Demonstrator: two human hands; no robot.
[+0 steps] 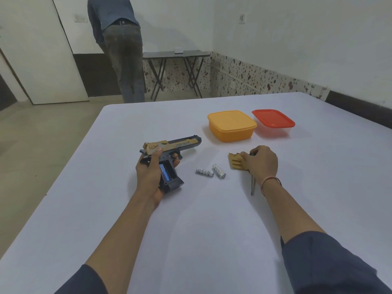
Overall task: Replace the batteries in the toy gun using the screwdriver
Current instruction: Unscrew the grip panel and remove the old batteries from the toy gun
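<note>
1. We take the two loose batteries as the dial's centre. The table (191, 219), under a white cloth, carries everything.
2. At 1 o'clock the orange container (232, 126) and the red-lidded container (273, 122) sit just beside each other, lids on, well out of the work.
3. The toy gun (182, 143) is at 9 o'clock, gold slide over a dark frame. Its grip is tipped up to us with the compartment open, we judge to keep the bay in reach.
4. The left hand (148, 175) grips the gun, thumb across the rear and fingers wrapped under the frame.
5. The right hand (263, 162), at 3 o'clock, has its fingers curled round the screwdriver (252, 185) while its fingertips touch the gold cover (235, 163) lying on the cloth. The shaft points to 6.
6. The loose batteries (204, 172) are white, lying flat close together.
7. One blue battery (165, 172) sits in the bay, with an empty slot beside it, so we judge refilling incomplete.
</note>
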